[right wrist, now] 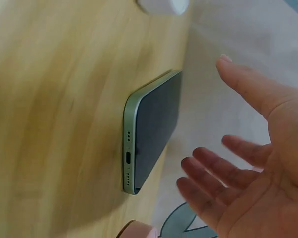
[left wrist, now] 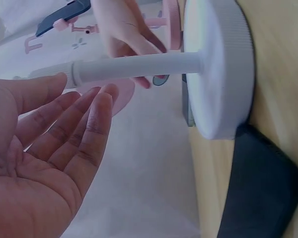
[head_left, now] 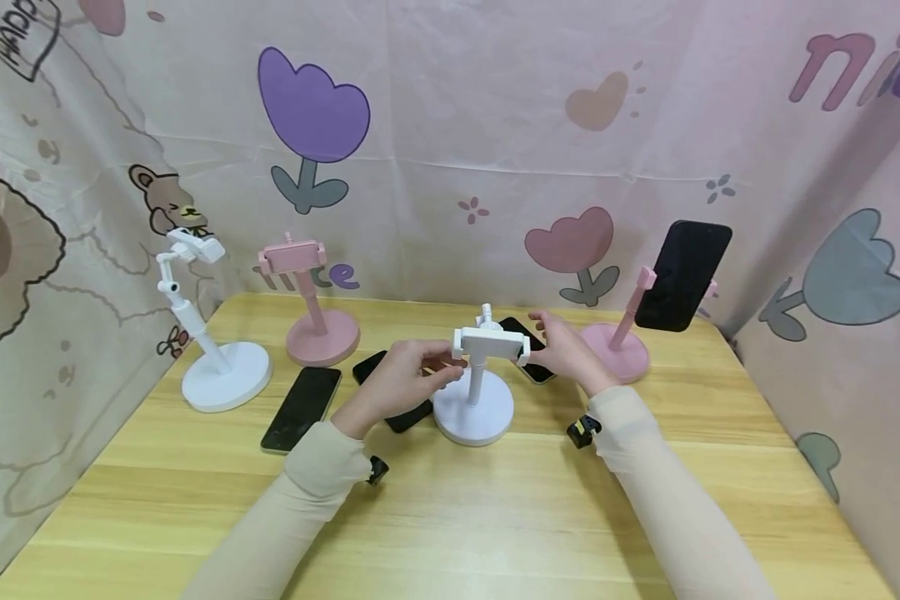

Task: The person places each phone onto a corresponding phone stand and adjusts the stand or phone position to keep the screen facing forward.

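Between our left hand (head_left: 399, 379) and right hand (head_left: 567, 352), the white stand (head_left: 477, 377) is upright on the table (head_left: 487, 517). Our fingers (right wrist: 221, 163) are loosely spread; one careless push could, we think, topple it onto the nearby phone (head_left: 411, 416).

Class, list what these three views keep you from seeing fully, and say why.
- Head view: part of a black phone, covered by the left hand.
- Head view: part of the far phone, behind the central white stand's clamp.
- Left wrist view: that clamp, behind the left hand or past the left edge.
- Right wrist view: a pink base, cut off by the bottom edge.
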The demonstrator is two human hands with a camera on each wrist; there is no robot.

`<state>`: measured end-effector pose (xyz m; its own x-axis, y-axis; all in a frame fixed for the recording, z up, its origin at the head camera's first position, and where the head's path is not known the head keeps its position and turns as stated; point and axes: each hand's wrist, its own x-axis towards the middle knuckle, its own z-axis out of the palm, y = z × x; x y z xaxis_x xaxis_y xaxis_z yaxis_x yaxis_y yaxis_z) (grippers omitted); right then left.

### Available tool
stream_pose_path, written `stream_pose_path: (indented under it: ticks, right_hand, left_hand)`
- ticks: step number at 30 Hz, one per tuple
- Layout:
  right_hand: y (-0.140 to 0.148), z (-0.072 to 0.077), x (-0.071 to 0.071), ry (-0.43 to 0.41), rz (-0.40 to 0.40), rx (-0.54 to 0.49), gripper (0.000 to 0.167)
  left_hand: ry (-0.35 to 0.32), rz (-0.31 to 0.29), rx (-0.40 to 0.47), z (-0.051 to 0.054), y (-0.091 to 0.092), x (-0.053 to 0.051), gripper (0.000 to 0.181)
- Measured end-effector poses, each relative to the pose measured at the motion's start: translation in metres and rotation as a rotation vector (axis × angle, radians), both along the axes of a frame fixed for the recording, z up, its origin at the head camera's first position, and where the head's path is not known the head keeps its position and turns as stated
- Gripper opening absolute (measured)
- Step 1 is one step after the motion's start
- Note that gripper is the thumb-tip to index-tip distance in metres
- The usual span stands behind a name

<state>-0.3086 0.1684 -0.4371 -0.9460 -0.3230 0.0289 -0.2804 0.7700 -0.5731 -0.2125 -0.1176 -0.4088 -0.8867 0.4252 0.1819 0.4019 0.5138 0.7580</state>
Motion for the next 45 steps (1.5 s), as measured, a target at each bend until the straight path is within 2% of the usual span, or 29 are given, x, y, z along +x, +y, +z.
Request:
stream_pose_path:
  ticks: [4,8,12,16,25,31,38,45]
  right_hand:
    - [-0.003,-0.004,-0.012,-0.002,-0.013,0.121,0.093]
    - [-0.008,-0.008,-0.021,-0.029,-0.039,0.203,0.085]
    - [-0.015,-0.01,-0.026,-0.048,-0.079,0.287,0.059]
    - [-0.021,-0.009,-0.025,-0.041,-0.117,0.369,0.037]
    - [-0.033,-0.008,-0.017,-0.039,-0.145,0.329,0.025]
    - [-0.035,-0.011,-0.019,-0.043,-0.158,0.316,0.027]
    - [-0.037,-0.012,-0.019,-0.047,-0.159,0.28,0.028]
    - [-0.037,-0.011,-0.019,-0.032,-0.148,0.278,0.03]
  left_hand:
    - [0.0,-0.006,0.019,0.005,-0.001,0.002,0.022]
    - [0.001,-0.002,0.033,0.009,-0.001,0.004,0.022]
    - [0.006,-0.004,0.044,0.013,-0.004,0.006,0.024]
    - [0.0,-0.003,0.071,0.018,-0.009,0.008,0.032]
    - [-0.007,0.006,0.097,0.027,-0.014,0.01,0.036]
    - [-0.013,0.001,0.108,0.031,-0.016,0.013,0.037]
    - [-0.023,-0.013,0.159,0.035,-0.022,0.015,0.036]
    - [-0.01,-0.015,0.154,0.039,-0.024,0.015,0.038]
